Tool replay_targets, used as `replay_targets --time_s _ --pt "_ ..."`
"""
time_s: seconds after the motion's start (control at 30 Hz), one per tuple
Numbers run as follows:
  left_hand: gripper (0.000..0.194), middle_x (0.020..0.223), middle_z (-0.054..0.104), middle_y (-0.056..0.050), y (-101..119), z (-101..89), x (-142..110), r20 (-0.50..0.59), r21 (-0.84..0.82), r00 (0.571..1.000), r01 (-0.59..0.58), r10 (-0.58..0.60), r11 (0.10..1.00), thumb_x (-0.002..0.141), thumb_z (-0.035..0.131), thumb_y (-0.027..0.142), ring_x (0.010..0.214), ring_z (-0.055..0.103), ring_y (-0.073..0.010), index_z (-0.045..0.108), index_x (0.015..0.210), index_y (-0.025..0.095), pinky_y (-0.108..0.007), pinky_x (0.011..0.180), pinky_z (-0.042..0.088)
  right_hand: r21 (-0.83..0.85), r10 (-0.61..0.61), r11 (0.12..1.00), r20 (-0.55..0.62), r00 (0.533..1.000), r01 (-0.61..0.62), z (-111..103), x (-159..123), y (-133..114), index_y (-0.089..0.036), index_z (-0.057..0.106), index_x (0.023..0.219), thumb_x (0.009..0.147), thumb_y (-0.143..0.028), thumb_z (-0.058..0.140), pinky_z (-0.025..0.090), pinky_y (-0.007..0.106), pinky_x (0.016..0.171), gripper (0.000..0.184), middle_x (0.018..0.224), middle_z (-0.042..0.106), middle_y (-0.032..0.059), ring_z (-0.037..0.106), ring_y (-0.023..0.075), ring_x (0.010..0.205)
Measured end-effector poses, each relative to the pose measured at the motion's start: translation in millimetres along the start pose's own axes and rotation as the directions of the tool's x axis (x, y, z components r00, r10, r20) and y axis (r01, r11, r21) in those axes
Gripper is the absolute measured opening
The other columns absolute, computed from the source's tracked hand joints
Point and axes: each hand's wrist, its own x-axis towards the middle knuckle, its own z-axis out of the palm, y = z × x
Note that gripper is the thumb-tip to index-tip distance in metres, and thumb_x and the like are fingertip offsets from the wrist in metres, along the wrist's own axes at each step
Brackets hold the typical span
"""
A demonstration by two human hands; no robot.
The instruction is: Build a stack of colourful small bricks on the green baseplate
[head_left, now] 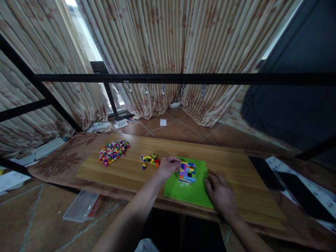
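A block of small multicoloured toy bricks [188, 171] stands on a green studded baseplate [181, 192]. My left hand [169, 166] reaches in from the left, thumb and fingers pinched together at the block's far left corner. Whatever lies between those fingertips is too small to make out. By the baseplate's right edge rests my right hand [222, 193], its fingers loosely bent and apart, with the thumb side touching the edge. It holds nothing that I can see.
A wooden board [136, 175] carries the baseplate, a small group of loose bricks [151, 159] and a large multicoloured brick pile [113, 152] farther left. Dark flat panels [266, 171] lie at the right. A clear plastic box [81, 206] sits on the floor. A black metal bar [168, 78] crosses beyond the board.
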Motion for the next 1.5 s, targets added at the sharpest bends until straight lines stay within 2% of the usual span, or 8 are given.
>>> replay_targets --time_s 0.23,0.47,0.73,0.9,1.1,1.3,1.5 --pt "0.006 0.049 0.059 0.004 -3.9 1.0 2.7 0.012 0.051 0.999 -0.033 0.032 0.998 0.068 0.061 0.01 0.046 0.054 -0.0074 0.062 0.065 0.016 -0.019 0.053 0.044 -0.005 -0.004 1.0 0.009 1.0 0.005 -1.4 0.5 -1.5 -0.021 0.06 0.11 0.092 -0.039 0.038 0.05 0.037 0.086 0.034 0.119 0.058 0.0093 0.061 0.0234 0.1" --pt "0.007 0.048 0.056 0.005 -4.8 0.2 1.7 0.041 0.149 0.993 -0.114 0.109 0.982 0.067 0.06 0.01 0.043 0.047 -0.0061 0.062 0.064 0.016 -0.018 0.048 0.038 -0.014 -0.002 1.0 -0.002 1.0 0.002 -3.0 0.2 -3.4 -0.02 0.06 0.11 0.092 -0.039 0.037 0.05 0.037 0.085 0.034 0.118 0.059 0.0094 0.061 0.0232 0.098" --pt "0.01 0.057 0.062 0.003 -2.3 -0.2 1.5 0.018 0.36 0.978 -0.2 0.207 0.911 0.068 0.057 0.008 0.056 0.058 -0.0107 0.062 0.066 0.016 -0.02 0.058 0.043 -0.019 -0.02 1.0 -0.017 1.0 0.02 0.0 0.6 -0.3 -0.02 0.06 0.11 0.092 -0.038 0.039 0.05 0.037 0.085 0.033 0.117 0.059 0.0089 0.061 0.0228 0.097" --pt "0.016 0.059 0.064 0.003 0.3 0.9 -1.9 0.016 0.469 0.971 -0.22 0.24 0.856 0.069 0.052 0.006 0.059 0.059 -0.0118 0.065 0.069 0.016 -0.02 0.058 0.042 -0.023 0.001 1.0 0.001 1.0 -0.001 1.4 -0.5 -0.1 -0.02 0.059 0.112 0.093 -0.038 0.039 0.05 0.037 0.087 0.033 0.119 0.058 0.0086 0.06 0.0229 0.098" --pt "0.02 0.058 0.064 0.003 -0.4 -1.7 -2.4 0.031 0.521 0.969 -0.226 0.246 0.823 0.072 0.049 0.009 0.06 0.059 -0.0116 0.068 0.071 0.016 -0.019 0.057 0.042 -0.012 0.007 1.0 0.009 1.0 -0.007 2.1 -0.7 0.2 -0.019 0.059 0.111 0.092 -0.039 0.039 0.049 0.037 0.089 0.034 0.119 0.058 0.009 0.06 0.0232 0.1" --pt "0.01 0.063 0.066 0.003 -2.2 -1.6 2.8 0.04 0.521 0.972 -0.22 0.233 0.825 0.069 0.059 0.013 0.06 0.058 -0.0101 0.068 0.071 0.015 -0.018 0.057 0.043 -0.011 0.018 1.0 0.028 0.999 -0.018 -0.5 0.1 -2.0 -0.02 0.059 0.111 0.093 -0.039 0.039 0.05 0.036 0.087 0.033 0.12 0.057 0.0077 0.06 0.0228 0.098" --pt "0.011 0.053 0.061 0.005 -8.0 -6.0 7.7 0.05 0.519 0.981 -0.184 0.185 0.834 0.071 0.059 0.015 0.052 0.055 -0.0093 0.07 0.073 0.015 -0.018 0.052 0.042 -0.023 0.014 1.0 0.02 1.0 -0.014 -1.2 -0.2 -2.6 -0.02 0.059 0.112 0.093 -0.039 0.039 0.05 0.037 0.088 0.033 0.12 0.057 0.0083 0.06 0.0233 0.1"
